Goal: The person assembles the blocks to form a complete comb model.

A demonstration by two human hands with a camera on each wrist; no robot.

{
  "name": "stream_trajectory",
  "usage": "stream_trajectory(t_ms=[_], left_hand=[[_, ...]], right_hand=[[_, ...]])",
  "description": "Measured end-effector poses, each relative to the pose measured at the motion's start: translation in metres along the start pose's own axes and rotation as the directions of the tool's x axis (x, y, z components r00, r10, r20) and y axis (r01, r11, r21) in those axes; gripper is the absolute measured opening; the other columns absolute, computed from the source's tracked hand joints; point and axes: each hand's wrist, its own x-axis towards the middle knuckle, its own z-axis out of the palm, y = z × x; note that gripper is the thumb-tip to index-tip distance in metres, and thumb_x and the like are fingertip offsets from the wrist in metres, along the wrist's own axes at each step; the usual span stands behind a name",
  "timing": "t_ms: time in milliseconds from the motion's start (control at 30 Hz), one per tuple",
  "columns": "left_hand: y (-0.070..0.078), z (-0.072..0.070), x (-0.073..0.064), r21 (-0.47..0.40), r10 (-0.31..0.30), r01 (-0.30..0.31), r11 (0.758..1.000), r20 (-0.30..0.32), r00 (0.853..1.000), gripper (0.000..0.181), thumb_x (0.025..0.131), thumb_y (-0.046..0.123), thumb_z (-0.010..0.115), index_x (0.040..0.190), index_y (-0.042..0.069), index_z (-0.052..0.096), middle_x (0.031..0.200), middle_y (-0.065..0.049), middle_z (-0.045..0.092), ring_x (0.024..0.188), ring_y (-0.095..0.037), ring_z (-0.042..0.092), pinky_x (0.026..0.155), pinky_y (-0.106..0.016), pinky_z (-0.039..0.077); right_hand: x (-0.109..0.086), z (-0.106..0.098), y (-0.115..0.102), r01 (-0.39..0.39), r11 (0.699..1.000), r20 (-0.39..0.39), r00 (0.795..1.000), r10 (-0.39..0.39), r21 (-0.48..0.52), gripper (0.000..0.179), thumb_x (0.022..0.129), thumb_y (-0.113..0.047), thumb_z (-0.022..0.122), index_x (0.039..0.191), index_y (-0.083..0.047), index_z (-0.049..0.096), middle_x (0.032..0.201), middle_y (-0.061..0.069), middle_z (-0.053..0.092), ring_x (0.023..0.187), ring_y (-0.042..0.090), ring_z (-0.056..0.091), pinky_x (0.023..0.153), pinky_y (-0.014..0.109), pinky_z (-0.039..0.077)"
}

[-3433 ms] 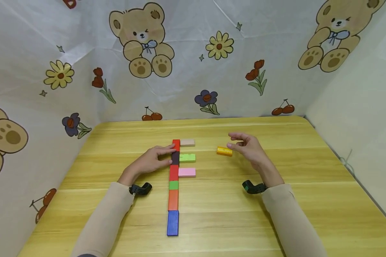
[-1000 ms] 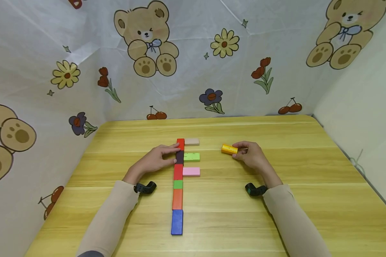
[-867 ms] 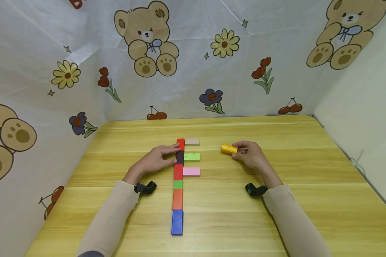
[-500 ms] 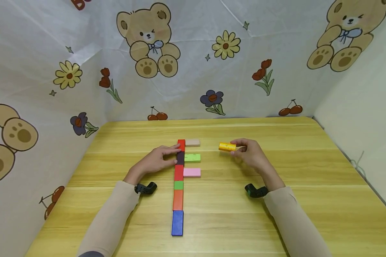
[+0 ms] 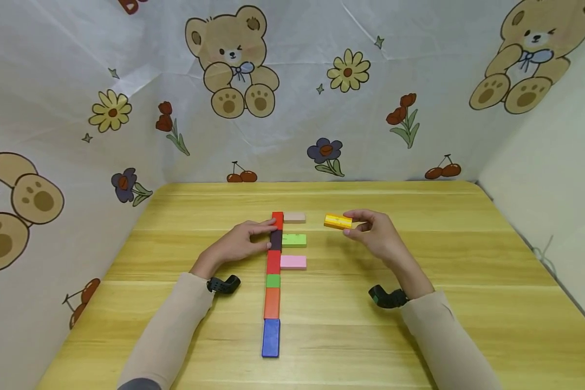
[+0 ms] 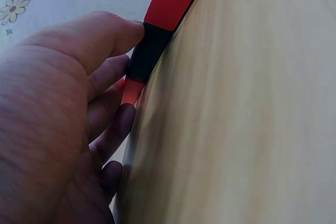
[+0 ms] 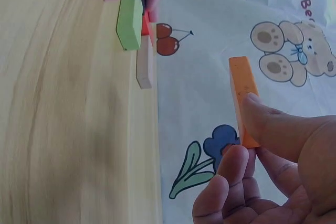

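My right hand (image 5: 377, 233) pinches a small yellow block (image 5: 338, 221) between thumb and fingers, held above the table. In the right wrist view this block (image 7: 244, 100) looks orange, with the thumb on its side. My left hand (image 5: 239, 244) rests at the far part of a straight row of blocks, its thumb at the dark block (image 5: 275, 240) and fingertips on the red end block (image 5: 278, 218). In the left wrist view, the thumb and fingers spread along the dark block (image 6: 149, 51). Beige (image 5: 294, 218), light green (image 5: 294, 240) and pink (image 5: 293, 262) blocks stick out rightward from the row.
The row continues toward me with a red block (image 5: 274, 262), a short green block (image 5: 273, 280), an orange block (image 5: 272, 303) and a blue block (image 5: 271, 338). A wooden table (image 5: 351, 336) carries them. A bear-printed sheet (image 5: 292, 97) hangs behind the table.
My right hand has taken hold of the yellow block, lifted it off the table and brought it a little left toward the row. My left hand stays at the row; the head view has shifted slightly.
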Motion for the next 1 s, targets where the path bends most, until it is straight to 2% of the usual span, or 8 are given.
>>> stream_trajectory(t_ms=[167, 467, 600, 1000], left_hand=[[0.001, 0.001, 0.000, -0.010, -0.014, 0.014, 1.000, 0.002, 1.000, 0.052, 0.096, 0.034, 0.069, 0.145, 0.027, 0.056, 0.157, 0.021, 0.039, 0.141, -0.018, 0.040, 0.116, -0.046, 0.036], [0.003, 0.000, 0.000, 0.001, -0.035, 0.035, 0.999, 0.007, 0.999, 0.052, 0.096, 0.033, 0.068, 0.145, 0.029, 0.055, 0.157, 0.024, 0.038, 0.138, -0.017, 0.041, 0.113, -0.045, 0.040], [0.002, -0.001, 0.001, 0.016, -0.033, 0.033, 0.999, 0.007, 0.999, 0.051, 0.096, 0.034, 0.068, 0.146, 0.029, 0.055, 0.157, 0.024, 0.038, 0.138, -0.016, 0.041, 0.113, -0.044, 0.039], [0.001, -0.002, 0.001, 0.028, -0.016, 0.016, 0.999, 0.013, 1.000, 0.052, 0.096, 0.034, 0.068, 0.146, 0.029, 0.054, 0.158, 0.023, 0.036, 0.138, -0.017, 0.042, 0.113, -0.045, 0.039]], right_hand=[[-0.007, 0.007, -0.004, 0.007, 1.000, -0.012, 1.000, -0.007, 0.010, 0.037, 0.091, -0.014, 0.075, 0.127, -0.016, 0.067, 0.125, 0.009, 0.061, 0.094, 0.025, 0.054, 0.063, 0.023, 0.050], [-0.023, 0.030, -0.012, 0.059, 0.998, 0.030, 0.998, -0.059, 0.005, 0.036, 0.088, -0.011, 0.077, 0.124, -0.013, 0.070, 0.122, 0.010, 0.064, 0.089, 0.025, 0.055, 0.058, 0.022, 0.047], [-0.027, 0.040, -0.016, 0.056, 0.998, 0.047, 0.997, -0.056, 0.005, 0.036, 0.087, -0.011, 0.078, 0.122, -0.016, 0.071, 0.119, 0.008, 0.065, 0.086, 0.024, 0.055, 0.053, 0.022, 0.044], [-0.036, 0.069, -0.014, 0.046, 0.999, 0.142, 0.989, -0.049, 0.023, 0.032, 0.086, -0.006, 0.078, 0.116, -0.016, 0.073, 0.117, 0.005, 0.067, 0.079, 0.020, 0.056, 0.056, 0.023, 0.044]])
